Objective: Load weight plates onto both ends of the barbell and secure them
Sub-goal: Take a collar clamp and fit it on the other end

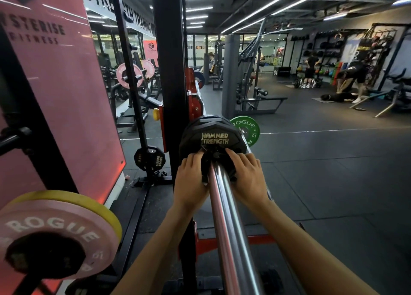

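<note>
A chrome barbell sleeve (pixel 229 223) runs away from me up the middle of the view. Black Hammer Strength plates (pixel 213 130) sit on it, with a green Rogue plate (pixel 246 127) just behind them. A black collar (pixel 216 161) wraps the sleeve tight against the front black plate. My left hand (pixel 192 179) grips the collar's left side and my right hand (pixel 246 174) grips its right side. My fingers hide most of the collar. A blue plate (pixel 199 77) shows at the bar's far end.
The black rack upright (pixel 171 72) stands just left of the bar. Pink and yellow Rogue plates (pixel 57 232) hang on a peg at lower left. A black 15 kg plate (pixel 149 159) is stored low on the rack. Several people and machines stand far right on the rubber floor (pixel 333 172).
</note>
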A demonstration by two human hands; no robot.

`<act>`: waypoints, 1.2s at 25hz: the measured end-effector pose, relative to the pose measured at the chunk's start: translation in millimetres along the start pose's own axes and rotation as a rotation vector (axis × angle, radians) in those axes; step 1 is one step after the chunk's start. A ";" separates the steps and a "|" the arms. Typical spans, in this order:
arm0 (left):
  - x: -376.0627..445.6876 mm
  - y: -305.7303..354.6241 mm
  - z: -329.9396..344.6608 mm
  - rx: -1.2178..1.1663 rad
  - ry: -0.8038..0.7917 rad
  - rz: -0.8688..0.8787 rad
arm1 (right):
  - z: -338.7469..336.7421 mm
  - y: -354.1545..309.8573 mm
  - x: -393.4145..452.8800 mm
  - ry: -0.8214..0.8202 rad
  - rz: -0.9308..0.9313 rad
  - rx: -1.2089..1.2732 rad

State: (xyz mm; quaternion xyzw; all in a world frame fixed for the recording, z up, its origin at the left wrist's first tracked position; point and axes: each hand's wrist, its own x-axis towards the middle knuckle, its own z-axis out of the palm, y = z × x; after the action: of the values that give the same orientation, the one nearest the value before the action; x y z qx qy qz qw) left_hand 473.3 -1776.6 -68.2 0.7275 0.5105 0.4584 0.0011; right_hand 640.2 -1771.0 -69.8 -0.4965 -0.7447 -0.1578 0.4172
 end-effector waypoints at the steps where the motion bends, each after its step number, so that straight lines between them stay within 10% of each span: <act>1: 1.3 -0.3 -1.0 -0.004 0.004 -0.001 | -0.3 -0.1 0.0 -0.004 0.005 -0.004; 30: 32.0 -4.2 -16.8 0.454 -0.258 0.180 | 4.4 1.3 10.0 0.115 -0.142 -0.234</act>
State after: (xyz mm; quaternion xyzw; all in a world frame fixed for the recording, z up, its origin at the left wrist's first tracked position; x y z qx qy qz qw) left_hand 460.9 -1758.6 -39.1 0.8039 0.5293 0.2339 -0.1375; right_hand 637.7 -1761.5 -64.9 -0.4780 -0.7292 -0.3007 0.3866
